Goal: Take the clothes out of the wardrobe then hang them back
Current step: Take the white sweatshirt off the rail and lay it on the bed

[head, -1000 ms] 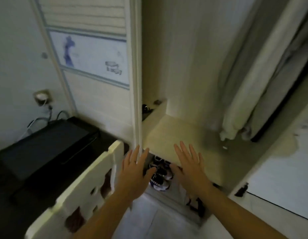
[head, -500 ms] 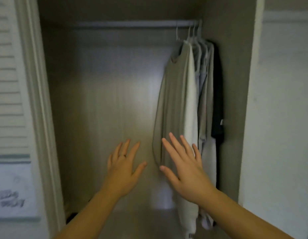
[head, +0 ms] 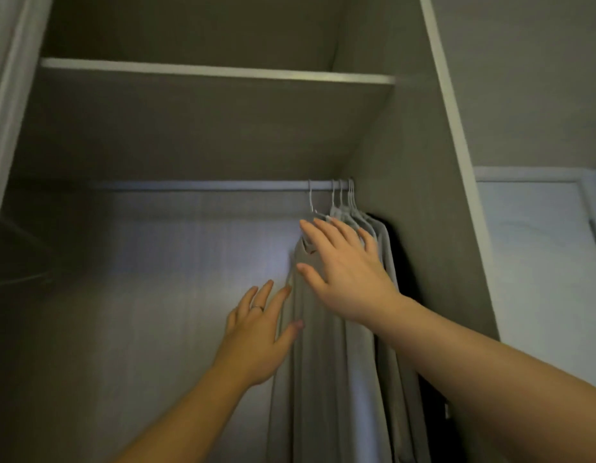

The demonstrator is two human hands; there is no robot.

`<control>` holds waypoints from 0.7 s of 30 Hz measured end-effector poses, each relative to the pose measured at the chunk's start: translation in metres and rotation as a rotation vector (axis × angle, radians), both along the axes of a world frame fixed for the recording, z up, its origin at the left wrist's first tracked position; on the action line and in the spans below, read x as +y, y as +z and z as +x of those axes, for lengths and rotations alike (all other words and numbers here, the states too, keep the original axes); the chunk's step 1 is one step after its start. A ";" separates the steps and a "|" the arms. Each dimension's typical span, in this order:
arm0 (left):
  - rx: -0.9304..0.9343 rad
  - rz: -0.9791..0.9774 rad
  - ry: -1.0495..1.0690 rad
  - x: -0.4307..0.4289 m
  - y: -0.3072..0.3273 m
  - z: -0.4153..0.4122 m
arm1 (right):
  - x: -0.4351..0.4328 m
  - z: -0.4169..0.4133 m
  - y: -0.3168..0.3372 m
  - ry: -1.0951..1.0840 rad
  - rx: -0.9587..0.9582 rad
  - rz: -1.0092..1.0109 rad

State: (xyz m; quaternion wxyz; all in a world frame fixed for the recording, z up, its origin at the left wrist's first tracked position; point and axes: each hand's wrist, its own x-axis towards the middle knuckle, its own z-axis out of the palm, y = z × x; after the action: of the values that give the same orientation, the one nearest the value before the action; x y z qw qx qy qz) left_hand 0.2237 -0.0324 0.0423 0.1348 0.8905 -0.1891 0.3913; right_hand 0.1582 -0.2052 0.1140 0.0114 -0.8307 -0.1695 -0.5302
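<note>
Several pale grey garments (head: 326,379) hang on white hangers (head: 343,198) at the right end of the wardrobe rail (head: 203,185), with a black garment (head: 402,262) behind them against the side wall. My right hand (head: 346,275) is raised with fingers spread and straight, in front of the shoulders of the nearest garments, just below the hanger hooks. My left hand (head: 260,332), wearing a ring, is lower and to the left, fingers straight, its fingertips at the front garment's left edge. Neither hand grips anything.
A shelf (head: 216,73) spans the wardrobe above the rail. The wardrobe's right side panel (head: 417,195) stands close behind the clothes. The rail's left part carries no hangers. A pale door panel (head: 537,262) is at the far right.
The view has tilted up from the wardrobe floor to the rail and shelf. Both hands have risen; the right one has reached the tops of the hanging garments.
</note>
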 end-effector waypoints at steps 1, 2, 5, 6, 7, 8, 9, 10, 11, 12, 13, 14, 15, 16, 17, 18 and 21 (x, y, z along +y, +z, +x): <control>0.008 -0.014 -0.025 -0.004 0.008 0.007 | 0.000 0.007 0.011 -0.032 -0.014 0.006; 0.021 -0.034 -0.053 -0.008 0.017 0.014 | 0.000 0.013 0.023 -0.058 -0.015 0.019; 0.079 -0.109 -0.157 -0.017 0.039 0.034 | 0.001 0.029 0.049 -0.151 0.024 0.055; 0.109 -0.141 -0.204 -0.020 0.045 0.040 | 0.001 0.034 0.056 -0.183 0.053 0.072; 0.152 -0.192 -0.266 -0.023 0.050 0.045 | 0.002 0.035 0.061 -0.198 0.103 0.101; 0.208 -0.256 -0.336 -0.026 0.054 0.050 | 0.003 0.038 0.068 -0.184 0.175 0.156; 0.266 -0.314 -0.402 -0.030 0.057 0.054 | 0.004 0.039 0.073 -0.152 0.256 0.231; 0.313 -0.346 -0.453 -0.034 0.058 0.058 | 0.007 0.041 0.077 -0.127 0.321 0.307; 0.342 -0.354 -0.489 -0.037 0.059 0.061 | 0.009 0.043 0.082 -0.125 0.360 0.358; 0.365 -0.349 -0.518 -0.039 0.059 0.064 | 0.010 0.045 0.086 -0.140 0.372 0.387; 0.383 -0.339 -0.546 -0.041 0.058 0.067 | 0.012 0.049 0.090 -0.156 0.374 0.413; 0.399 -0.329 -0.567 -0.042 0.058 0.069 | 0.013 0.053 0.094 -0.164 0.370 0.446; 0.406 -0.318 -0.580 -0.043 0.057 0.072 | 0.014 0.058 0.098 -0.157 0.374 0.489; 0.405 -0.308 -0.592 -0.043 0.056 0.075 | 0.015 0.064 0.102 -0.124 0.385 0.539; 0.398 -0.299 -0.608 -0.042 0.054 0.079 | 0.018 0.069 0.105 -0.084 0.409 0.592; 0.393 -0.293 -0.629 -0.041 0.053 0.084 | 0.021 0.074 0.107 -0.054 0.438 0.641; 0.407 -0.305 -0.693 -0.038 0.050 0.095 | 0.033 0.082 0.114 -0.076 0.493 0.692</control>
State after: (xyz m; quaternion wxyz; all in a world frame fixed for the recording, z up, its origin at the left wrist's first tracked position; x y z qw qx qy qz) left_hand 0.3185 -0.0705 0.0923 0.4229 0.8032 -0.3868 0.1625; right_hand 0.2405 -0.1726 0.2276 0.3099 -0.8855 0.0569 -0.3416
